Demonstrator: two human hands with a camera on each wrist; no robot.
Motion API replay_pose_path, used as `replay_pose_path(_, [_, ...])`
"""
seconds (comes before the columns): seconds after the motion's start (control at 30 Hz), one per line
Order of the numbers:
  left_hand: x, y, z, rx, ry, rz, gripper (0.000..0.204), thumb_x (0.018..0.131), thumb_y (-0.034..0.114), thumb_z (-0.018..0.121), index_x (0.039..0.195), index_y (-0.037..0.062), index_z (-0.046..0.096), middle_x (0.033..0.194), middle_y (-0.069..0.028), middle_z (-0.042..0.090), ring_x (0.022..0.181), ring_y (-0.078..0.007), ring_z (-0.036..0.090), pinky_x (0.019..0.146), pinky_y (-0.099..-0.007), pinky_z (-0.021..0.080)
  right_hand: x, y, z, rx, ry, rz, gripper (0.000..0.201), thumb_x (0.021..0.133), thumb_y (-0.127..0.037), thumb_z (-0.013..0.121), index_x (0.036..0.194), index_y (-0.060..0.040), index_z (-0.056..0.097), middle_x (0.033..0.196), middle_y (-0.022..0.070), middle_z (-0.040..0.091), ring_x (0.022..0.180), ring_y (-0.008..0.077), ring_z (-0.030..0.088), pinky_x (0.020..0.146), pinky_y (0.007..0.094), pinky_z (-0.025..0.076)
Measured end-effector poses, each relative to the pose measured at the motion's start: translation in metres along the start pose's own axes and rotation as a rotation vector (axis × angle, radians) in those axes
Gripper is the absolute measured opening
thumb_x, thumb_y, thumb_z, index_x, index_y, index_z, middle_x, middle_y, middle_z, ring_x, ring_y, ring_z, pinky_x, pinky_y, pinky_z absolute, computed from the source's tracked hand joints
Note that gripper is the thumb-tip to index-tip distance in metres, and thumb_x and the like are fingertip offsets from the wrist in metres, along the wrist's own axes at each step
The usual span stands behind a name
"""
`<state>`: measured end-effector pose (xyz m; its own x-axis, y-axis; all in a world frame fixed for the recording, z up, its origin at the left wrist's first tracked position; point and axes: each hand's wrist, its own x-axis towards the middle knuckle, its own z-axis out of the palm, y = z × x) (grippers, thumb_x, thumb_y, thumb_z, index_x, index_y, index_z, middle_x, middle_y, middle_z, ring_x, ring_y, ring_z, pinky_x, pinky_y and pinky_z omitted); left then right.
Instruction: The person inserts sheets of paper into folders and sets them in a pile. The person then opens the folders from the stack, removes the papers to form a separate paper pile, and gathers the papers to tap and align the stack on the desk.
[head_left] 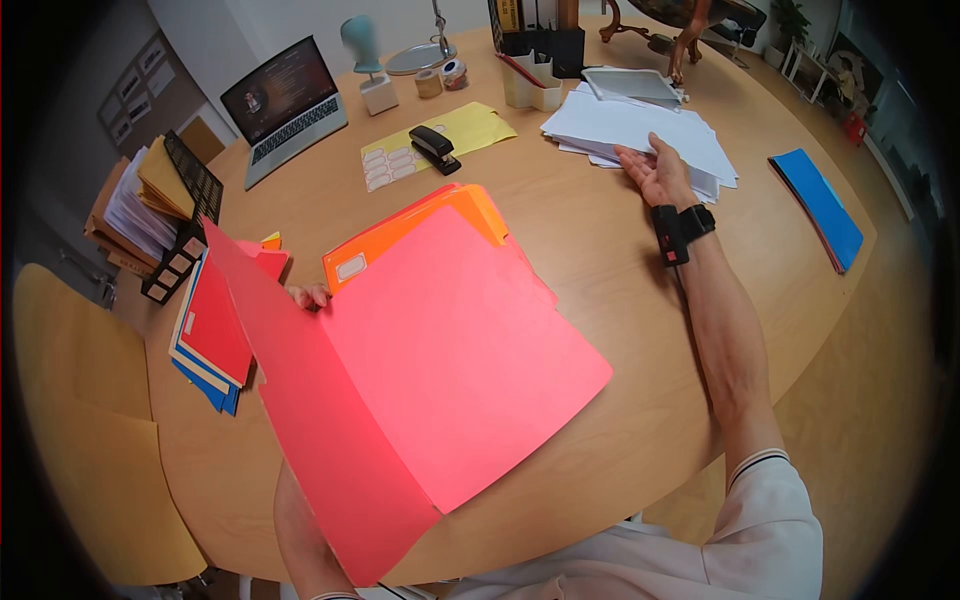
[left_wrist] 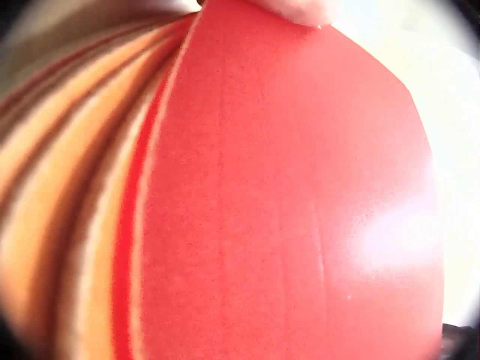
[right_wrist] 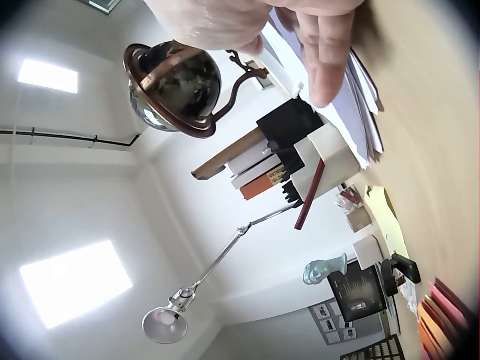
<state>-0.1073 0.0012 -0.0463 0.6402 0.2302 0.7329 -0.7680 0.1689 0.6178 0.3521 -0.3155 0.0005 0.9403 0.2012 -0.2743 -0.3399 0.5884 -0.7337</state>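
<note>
A pink file folder (head_left: 470,350) lies spread open on top of orange folders (head_left: 420,235), its front cover tilted up on the left. My left hand (head_left: 311,296) grips the folder by its top edge near the fold; the cover hides most of that hand and forearm. In the left wrist view a fingertip (left_wrist: 304,9) presses on the red outer face of the cover (left_wrist: 262,180). My right hand (head_left: 660,178) reaches out with fingers extended at the near edge of a stack of white paper (head_left: 640,125). Its fingers overlap the sheets in the right wrist view.
A black stapler (head_left: 434,149) sits on yellow sheets with labels. Red and blue folders (head_left: 215,330) lie at the left beside a black file rack (head_left: 185,240). Behind are a laptop (head_left: 285,110) and a pen holder (head_left: 532,85). A blue folder (head_left: 818,208) lies at the right edge.
</note>
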Motion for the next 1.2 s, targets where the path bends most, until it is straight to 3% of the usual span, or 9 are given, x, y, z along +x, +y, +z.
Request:
replay_pose_path(0.1, [0.004,0.000,0.049,0.175,0.430,0.002,0.037,0.107,0.041,0.053,0.089,0.0085,0.053,0.082,-0.0014,0.052,0.086,-0.0139,0.053,0.086,-0.0301,0.045,0.003,0.000,-0.001,-0.176,-0.170,0.189,0.044,0.098,-0.027,0.067,0.115,0.0092,0.050,0.103,0.0238,0.066,0.082,0.0324,0.075,0.067,0.0360,0.067])
replay_pose_path(0.13, [0.008,0.002,0.052,0.175,0.429,0.001,0.037,0.107,0.041,0.053,0.089,0.0085,0.053,0.082,-0.0014,0.052,0.086,-0.0139,0.053,0.086,-0.0301,0.045,-0.003,0.000,0.001,-0.289,-0.272,0.214,0.045,0.096,-0.031,0.070,0.111,0.0085,0.053,0.097,0.0216,0.067,0.080,0.0296,0.075,0.065,0.0337,0.066])
replay_pose_path(0.2, [0.017,0.006,0.058,0.566,0.845,-0.260,0.040,0.108,0.044,0.050,0.087,0.0094,0.054,0.076,0.0010,0.051,0.075,-0.0080,0.052,0.072,-0.0238,0.046,-0.017,0.003,0.007,-0.400,-0.376,0.239,0.046,0.094,-0.034,0.072,0.106,0.0078,0.057,0.092,0.0195,0.069,0.078,0.0268,0.075,0.063,0.0314,0.065])
replay_pose_path(0.23, [0.039,0.003,0.088,0.607,0.995,-0.226,0.038,0.108,0.041,0.052,0.085,0.0104,0.054,0.074,0.0034,0.052,0.066,-0.0040,0.047,0.061,-0.0198,0.042,-0.030,0.006,0.014,-0.519,-0.403,0.209,0.045,0.094,-0.036,0.073,0.102,0.0060,0.059,0.088,0.0172,0.069,0.074,0.0247,0.074,0.061,0.0301,0.064])
replay_pose_path(0.33, [0.030,0.008,0.077,0.649,0.899,-0.331,0.040,0.105,0.035,0.060,0.074,0.0125,0.047,0.069,0.0023,0.050,0.065,-0.0038,0.046,0.061,-0.0209,0.039,-0.056,0.014,0.027,-0.725,-0.496,0.174,0.045,0.092,-0.040,0.074,0.097,0.0030,0.062,0.083,0.0132,0.070,0.066,0.0205,0.072,0.055,0.0265,0.059])
replay_pose_path(0.4, [0.022,-0.001,0.057,0.729,0.923,-0.280,0.033,0.101,0.028,0.068,0.078,0.0115,0.051,0.072,0.0035,0.053,0.064,-0.0014,0.045,0.058,-0.0184,0.038,-0.073,0.021,0.034,-0.804,-0.735,0.244,0.046,0.092,-0.041,0.074,0.097,0.0031,0.063,0.082,0.0136,0.070,0.064,0.0196,0.072,0.051,0.0258,0.056])
replay_pose_path(0.67, [0.020,-0.001,0.058,0.914,0.920,-0.257,0.023,0.097,0.019,0.073,0.088,0.0071,0.056,0.076,0.0029,0.056,0.066,-0.0016,0.048,0.061,-0.0180,0.042,-0.123,0.024,0.054,-1.191,-1.073,0.272,0.045,0.093,-0.045,0.072,0.081,-0.0028,0.065,0.069,0.0068,0.069,0.055,0.0136,0.069,0.043,0.0214,0.046])
replay_pose_path(1.03, [0.029,0.001,0.073,0.910,0.977,-0.013,0.022,0.096,0.012,0.073,0.090,0.0066,0.052,0.072,0.0014,0.057,0.063,-0.0031,0.051,0.056,-0.0187,0.042,-0.156,0.027,0.069,-1.080,-1.169,0.085,0.037,0.085,-0.036,0.081,0.086,0.0001,0.074,0.068,0.0027,0.066,0.050,0.0077,0.056,0.046,0.0231,0.040])
replay_pose_path(1.2, [0.029,0.001,0.073,0.888,0.999,0.007,0.022,0.097,0.012,0.072,0.091,0.0060,0.051,0.071,0.0004,0.057,0.062,-0.0033,0.052,0.056,-0.0193,0.042,-0.160,0.037,0.072,-1.256,-1.273,0.057,0.026,0.083,-0.030,0.083,0.077,-0.0068,0.073,0.063,-0.0080,0.052,0.054,0.0020,0.039,0.046,0.0236,0.026])
